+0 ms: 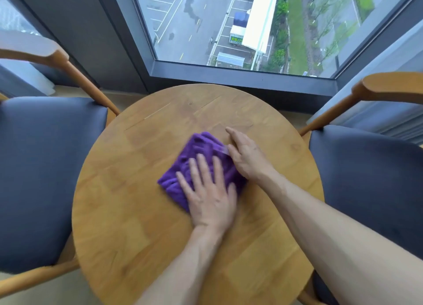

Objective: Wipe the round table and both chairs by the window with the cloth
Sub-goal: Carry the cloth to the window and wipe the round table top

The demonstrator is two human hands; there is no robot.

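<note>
Round wooden table [142,213] sat by a big window [240,23] w/ a street & car park far below. Both our forearms came in from the near edge, angled fwd over the tabletop. Our left hand [209,190] lay flat, palm down, fingers straight & slightly spread, pressing the near part of the purple cloth [201,149]; nothing gripped. Our right hand [246,154] reached in from the right side, fingers extended & held together, pointing away from us; its inner edge touched the cloth's right side, fingertips on bare wood just past it. Also open, no pinch that we could see. Edges of hand & cloth were blurred.

Count: 1 table, 1 cloth, 2 chairs, 2 hands. Cloth was bunched, approx. mid-table, slightly toward the far half.

Left chair [45,167] & right chair [370,178] flanked the table, each w/ dark padded seat & light wood frame, seats tucked close to the table rim. Past them, dark window frame.
</note>
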